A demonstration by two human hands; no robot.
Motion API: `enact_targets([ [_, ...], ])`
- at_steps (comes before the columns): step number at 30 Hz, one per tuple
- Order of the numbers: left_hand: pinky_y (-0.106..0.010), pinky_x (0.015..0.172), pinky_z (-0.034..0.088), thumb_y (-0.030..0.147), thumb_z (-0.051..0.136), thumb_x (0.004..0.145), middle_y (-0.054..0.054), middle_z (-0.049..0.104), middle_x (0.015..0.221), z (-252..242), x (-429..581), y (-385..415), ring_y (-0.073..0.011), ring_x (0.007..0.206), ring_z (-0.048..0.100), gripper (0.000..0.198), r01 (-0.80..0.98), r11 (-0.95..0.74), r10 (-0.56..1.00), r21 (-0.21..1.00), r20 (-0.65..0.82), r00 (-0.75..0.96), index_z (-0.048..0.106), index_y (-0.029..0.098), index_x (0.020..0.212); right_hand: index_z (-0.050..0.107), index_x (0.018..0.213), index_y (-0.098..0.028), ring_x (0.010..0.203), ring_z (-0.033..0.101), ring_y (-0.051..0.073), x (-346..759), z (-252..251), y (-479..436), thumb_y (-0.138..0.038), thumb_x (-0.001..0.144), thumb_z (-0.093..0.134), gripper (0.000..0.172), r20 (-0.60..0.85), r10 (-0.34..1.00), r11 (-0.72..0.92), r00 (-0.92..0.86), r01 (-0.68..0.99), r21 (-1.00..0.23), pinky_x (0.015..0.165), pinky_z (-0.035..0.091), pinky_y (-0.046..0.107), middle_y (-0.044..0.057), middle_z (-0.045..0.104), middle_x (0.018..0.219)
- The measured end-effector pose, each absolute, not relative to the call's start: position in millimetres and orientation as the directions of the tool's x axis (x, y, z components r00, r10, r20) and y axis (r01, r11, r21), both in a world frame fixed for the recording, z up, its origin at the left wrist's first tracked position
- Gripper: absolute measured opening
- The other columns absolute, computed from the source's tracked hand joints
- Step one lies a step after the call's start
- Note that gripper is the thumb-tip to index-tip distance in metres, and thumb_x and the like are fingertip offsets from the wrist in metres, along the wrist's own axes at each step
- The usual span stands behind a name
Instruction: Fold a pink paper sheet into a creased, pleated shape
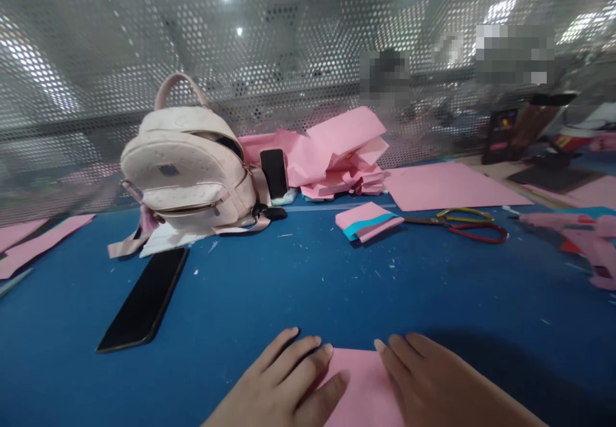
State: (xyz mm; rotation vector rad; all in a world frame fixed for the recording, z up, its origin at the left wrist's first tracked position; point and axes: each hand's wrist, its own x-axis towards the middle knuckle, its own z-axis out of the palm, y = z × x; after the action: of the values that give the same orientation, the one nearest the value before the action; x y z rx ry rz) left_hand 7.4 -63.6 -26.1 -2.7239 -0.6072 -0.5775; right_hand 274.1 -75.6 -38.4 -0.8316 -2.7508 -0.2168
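Note:
A sheet of pink paper [360,382] lies on the blue table at the bottom of the view, its lower part cut off by the frame. My left hand [289,382] rests along its left edge, fingers stretched and apart, with the thumb on top of the sheet. Over the right edge lies my right hand [428,375], its fingers extended flat and close together. What is under both palms is hidden. Farther back sits a small folded pink piece with a blue stripe [368,221], touching the tip of the scissors [452,223] with yellow and red handles.
A cream backpack [192,170] stands at back left, with a black phone [144,302] before it. Another phone [274,173] leans near crumpled pink paper [341,151]. At right are a flat pink sheet [452,186] and a pink glue gun [584,234]. Perforated metal panel [298,48] rises behind.

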Motion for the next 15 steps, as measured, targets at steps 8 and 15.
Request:
enact_targets([
  [8, -0.035, 0.109, 0.043, 0.028, 0.042, 0.103, -0.009, 0.058, 0.137, 14, -9, -58, -0.0174, 0.127, 0.052, 0.039, 0.403, -0.881, 0.448, 0.248, 0.167, 0.878, 0.045, 0.016, 0.14, 0.059, 0.088, -0.019, 0.075, 0.056, 0.016, 253, 21, -29, -0.017, 0.088, 0.055, 0.004, 0.045, 0.631, 0.747, -0.775, 0.591, -0.304, 0.065, 0.037, 0.029, 0.0, 0.064, 0.085],
  [15, -0.026, 0.084, 0.053, 0.018, 0.046, 0.099, -0.003, 0.059, 0.105, 38, -38, -53, -0.0155, 0.095, 0.062, 0.015, 0.615, -0.607, 0.743, 0.503, 0.084, 0.664, 0.059, 0.023, 0.103, 0.057, 0.091, -0.021, 0.075, 0.055, 0.017, 246, 14, -29, -0.042, 0.073, 0.079, 0.036, -0.067, 0.673, 0.634, -0.737, 0.621, -0.461, 0.064, 0.035, 0.026, -0.001, 0.061, 0.086],
])
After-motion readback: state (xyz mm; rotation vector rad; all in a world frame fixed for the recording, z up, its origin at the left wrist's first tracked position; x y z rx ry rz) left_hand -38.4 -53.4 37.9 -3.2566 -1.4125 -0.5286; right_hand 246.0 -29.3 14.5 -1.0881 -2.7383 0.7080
